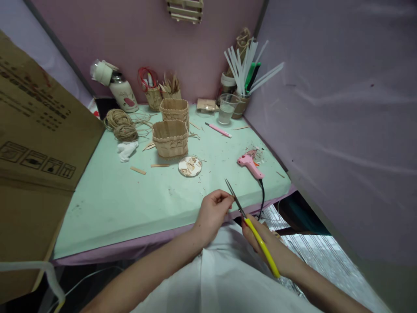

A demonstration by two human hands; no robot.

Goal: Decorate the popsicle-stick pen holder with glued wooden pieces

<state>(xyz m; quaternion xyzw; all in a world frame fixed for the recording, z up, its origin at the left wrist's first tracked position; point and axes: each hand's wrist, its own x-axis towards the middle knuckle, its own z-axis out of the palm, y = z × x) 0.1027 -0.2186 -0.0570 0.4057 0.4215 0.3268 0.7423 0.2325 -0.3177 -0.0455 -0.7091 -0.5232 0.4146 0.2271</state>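
Observation:
My right hand (260, 237) grips yellow-handled scissors (241, 208), whose thin blades point up and away over the table's front edge. The blades are slightly apart at their tips. Just left of them, my left hand (215, 213) is closed in a pinch beside the blades. Whatever is between its fingertips is too small to make out. Beyond my hands lie a round dish (190, 166) of small wood scraps and a pink glue gun (250, 166). Two woven wood-strip baskets (170, 141) stand farther back.
Twine (120, 124) and a crumpled white tissue (127, 150) lie at the left, near a tall cardboard box (35, 152). A clear cup of liquid (227, 109), glue sticks (243, 65) and a pink pen (218, 130) are at the back right. The glue gun's cord (262, 198) hangs over the front edge.

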